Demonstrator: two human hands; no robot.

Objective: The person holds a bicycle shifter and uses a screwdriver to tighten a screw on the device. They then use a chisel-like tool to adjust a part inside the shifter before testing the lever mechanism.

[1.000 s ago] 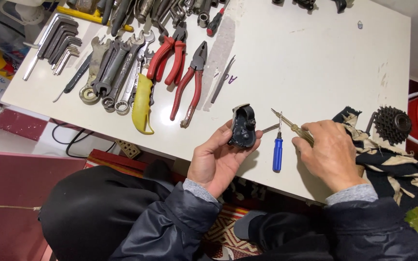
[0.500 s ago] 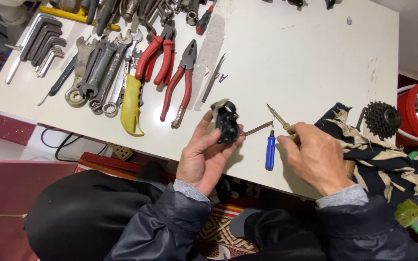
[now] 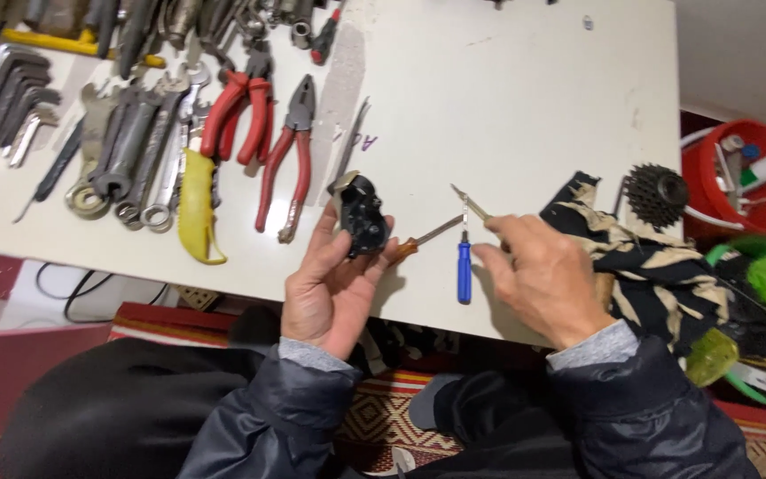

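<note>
While our left hand (image 3: 330,284) grips the small black part (image 3: 361,215) upright above the table's near edge, our right hand (image 3: 547,279) pinches a thin metal pick (image 3: 473,203) just right of it, tip pointing far-left.

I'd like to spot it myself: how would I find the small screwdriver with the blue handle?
Start at the white table and go to its near edge, between the two hands. The blue-handled screwdriver lies there, tip pointing away, just left of the right hand. The screwdriver beside it has an orange handle; this one's is solid blue.
</note>
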